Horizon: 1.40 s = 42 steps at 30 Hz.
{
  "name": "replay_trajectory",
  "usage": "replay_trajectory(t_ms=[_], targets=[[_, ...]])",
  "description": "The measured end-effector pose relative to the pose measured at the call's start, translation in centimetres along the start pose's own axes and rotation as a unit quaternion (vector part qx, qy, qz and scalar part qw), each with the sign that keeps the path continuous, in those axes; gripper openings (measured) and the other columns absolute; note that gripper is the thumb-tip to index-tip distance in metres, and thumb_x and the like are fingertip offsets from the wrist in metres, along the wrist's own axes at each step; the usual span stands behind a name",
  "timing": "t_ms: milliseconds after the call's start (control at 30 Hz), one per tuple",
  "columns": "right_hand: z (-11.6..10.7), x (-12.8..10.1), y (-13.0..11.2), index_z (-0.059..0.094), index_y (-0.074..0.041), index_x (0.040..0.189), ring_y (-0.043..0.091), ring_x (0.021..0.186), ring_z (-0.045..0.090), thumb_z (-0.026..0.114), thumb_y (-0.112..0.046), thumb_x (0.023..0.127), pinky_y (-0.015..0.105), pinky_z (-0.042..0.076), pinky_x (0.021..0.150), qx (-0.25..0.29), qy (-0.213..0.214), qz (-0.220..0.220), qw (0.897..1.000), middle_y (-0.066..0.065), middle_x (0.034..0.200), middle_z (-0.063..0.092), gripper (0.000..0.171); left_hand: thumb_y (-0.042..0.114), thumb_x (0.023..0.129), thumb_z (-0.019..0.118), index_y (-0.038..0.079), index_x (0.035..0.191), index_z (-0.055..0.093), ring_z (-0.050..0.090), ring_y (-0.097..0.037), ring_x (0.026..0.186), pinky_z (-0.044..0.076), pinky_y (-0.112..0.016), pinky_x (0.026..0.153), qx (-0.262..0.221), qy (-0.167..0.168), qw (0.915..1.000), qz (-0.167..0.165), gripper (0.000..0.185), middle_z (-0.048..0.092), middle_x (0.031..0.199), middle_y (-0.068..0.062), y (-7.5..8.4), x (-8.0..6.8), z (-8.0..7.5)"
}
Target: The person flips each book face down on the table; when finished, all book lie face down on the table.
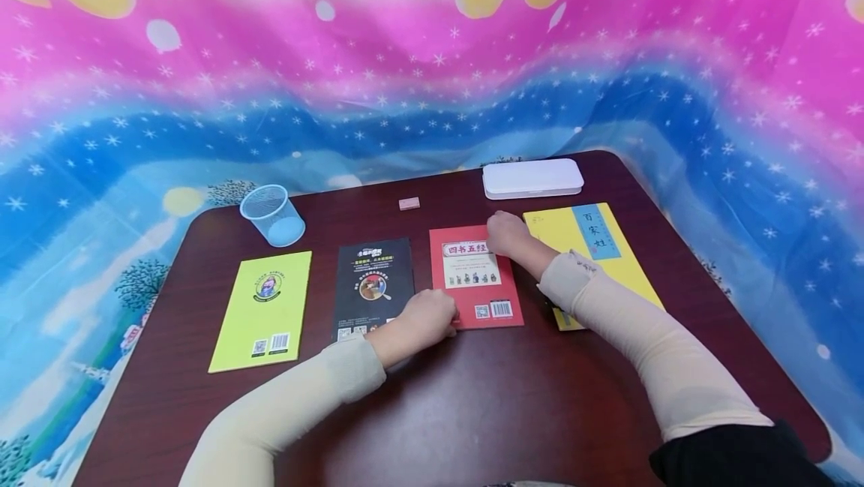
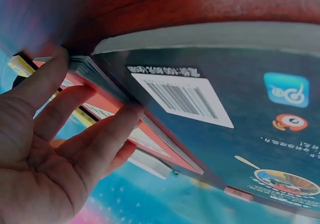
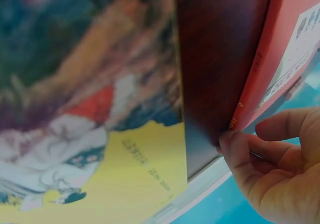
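Note:
A red book (image 1: pixel 475 299) lies face down in the middle of the dark wooden table (image 1: pixel 472 404). My left hand (image 1: pixel 425 318) is at its near left corner; in the left wrist view the fingers (image 2: pixel 107 129) are nearly straight and press against the red book's edge (image 2: pixel 107 104), beside the black book (image 2: pixel 225 124). My right hand (image 1: pixel 506 233) sits on the far right corner. In the right wrist view its thumb and curled fingers (image 3: pixel 270 179) pinch that corner of the red book (image 3: pixel 280 49), next to the yellow book (image 3: pixel 140 184).
A black book (image 1: pixel 374 284) and a lime-green book (image 1: pixel 263 311) lie left of the red one, a yellow book (image 1: pixel 607 254) right of it under my right forearm. At the back stand a clear mesh cup (image 1: pixel 273 214), a pink eraser (image 1: pixel 408 203) and a white case (image 1: pixel 532 177).

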State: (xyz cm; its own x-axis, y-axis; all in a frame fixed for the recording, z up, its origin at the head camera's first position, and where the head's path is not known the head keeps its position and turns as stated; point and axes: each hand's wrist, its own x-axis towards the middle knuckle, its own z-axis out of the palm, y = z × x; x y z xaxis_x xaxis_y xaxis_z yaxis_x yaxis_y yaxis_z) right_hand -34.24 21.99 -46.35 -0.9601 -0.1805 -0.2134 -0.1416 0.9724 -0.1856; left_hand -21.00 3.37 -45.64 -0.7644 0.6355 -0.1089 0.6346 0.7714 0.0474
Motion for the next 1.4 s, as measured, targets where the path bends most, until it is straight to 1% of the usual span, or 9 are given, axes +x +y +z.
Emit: replay_trajectory(t_ms=[167,267,433,667,900,1100,1233,1333,1400], targets=[[-0.7,-0.8,1.3,0.061,0.003,0.116,0.024,0.092,0.052,0.06,-0.016,0.087,0.037,0.047,0.08,0.011,-0.007,0.006,1.0,0.016,0.112,0.057,0.035,0.034,0.076,0.078,0.016,0.083,0.073,0.053,-0.009,0.058,0.046,-0.027,0.056,-0.043,-0.016,0.9989,-0.004,0.02,0.059,0.061,0.006,0.1,0.6,-0.4],[-1.7,-1.5,2.2,0.056,0.006,0.125,0.028,0.099,0.053,0.054,-0.017,0.09,0.041,0.048,0.085,0.025,0.019,-0.003,0.999,0.02,0.12,0.055,0.042,0.037,0.077,0.077,0.013,0.094,0.072,0.054,-0.011,0.06,0.046,-0.029,0.057,-0.062,-0.014,0.9979,-0.013,0.03,0.06,0.065,0.004,-0.2,1.2,-1.3],[-4.4,-2.3,3.4,0.052,0.003,0.131,0.033,0.114,0.053,0.048,-0.02,0.093,0.047,0.045,0.091,0.029,0.093,-0.014,0.995,0.02,0.13,0.053,0.045,0.035,0.079,0.075,0.008,0.119,0.066,0.065,-0.015,0.084,0.053,-0.032,0.076,-0.108,0.01,0.9932,-0.043,0.048,0.071,0.095,-0.005,-0.4,2.4,-4.0],[-7.5,-2.8,4.8,0.055,-0.005,0.131,0.027,0.09,0.06,0.043,-0.02,0.092,0.04,0.047,0.062,0.01,0.137,-0.01,0.99,0.014,0.131,0.054,0.044,0.037,0.079,0.074,0.011,0.128,0.06,0.063,-0.021,0.104,0.051,-0.037,0.087,-0.159,0.044,0.982,-0.092,0.057,0.068,0.113,-0.007,0.2,4.8,-6.4],[-6.3,-3.5,9.5,0.053,-0.004,0.134,0.025,0.064,0.049,0.043,-0.022,0.094,0.037,0.039,0.056,0.062,0.124,0.052,0.989,0.018,0.13,0.054,0.045,0.032,0.081,0.074,0.007,0.127,0.06,0.065,-0.015,0.094,0.051,-0.031,0.082,-0.218,0.006,0.9749,-0.044,0.054,0.071,0.101,-0.006,3.7,6.5,-4.6],[-4.0,-4.4,13.2,0.049,-0.002,0.135,0.027,0.076,0.048,0.046,-0.023,0.095,0.039,0.039,0.066,0.084,0.075,0.098,0.989,0.018,0.13,0.051,0.045,0.028,0.083,0.072,0.006,0.123,0.062,0.065,-0.014,0.092,0.05,-0.029,0.08,-0.258,-0.012,0.966,-0.01,0.047,0.071,0.103,-0.007,6.4,7.1,-2.5],[-3.0,-5.0,14.7,0.052,-0.002,0.124,0.028,0.074,0.047,0.047,-0.025,0.096,0.039,0.038,0.067,0.081,0.041,0.109,0.99,0.017,0.107,0.052,0.036,0.028,0.083,0.072,0.007,0.125,0.062,0.064,-0.011,0.083,0.05,-0.026,0.074,-0.282,-0.029,0.959,-0.002,0.048,0.07,0.104,-0.006,7.6,7.6,-1.7],[-2.9,-5.3,15.6,0.049,-0.002,0.131,0.029,0.091,0.049,0.049,-0.027,0.096,0.041,0.041,0.076,0.068,0.031,0.116,0.99,0.02,0.116,0.052,0.044,0.028,0.082,0.073,0.009,0.125,0.061,0.062,-0.01,0.083,0.049,-0.024,0.072,-0.295,-0.035,0.9549,0.008,0.049,0.07,0.103,-0.004,8.4,7.9,-1.5],[-3.1,-5.5,16.3,0.043,-0.001,0.139,0.032,0.104,0.047,0.05,-0.028,0.096,0.044,0.041,0.082,0.064,0.022,0.121,0.99,0.022,0.132,0.046,0.051,0.03,0.082,0.072,0.011,0.123,0.063,0.061,-0.009,0.087,0.048,-0.024,0.074,-0.288,-0.036,0.9567,0.02,0.046,0.07,0.102,-0.002,9.0,8.2,-1.4]])
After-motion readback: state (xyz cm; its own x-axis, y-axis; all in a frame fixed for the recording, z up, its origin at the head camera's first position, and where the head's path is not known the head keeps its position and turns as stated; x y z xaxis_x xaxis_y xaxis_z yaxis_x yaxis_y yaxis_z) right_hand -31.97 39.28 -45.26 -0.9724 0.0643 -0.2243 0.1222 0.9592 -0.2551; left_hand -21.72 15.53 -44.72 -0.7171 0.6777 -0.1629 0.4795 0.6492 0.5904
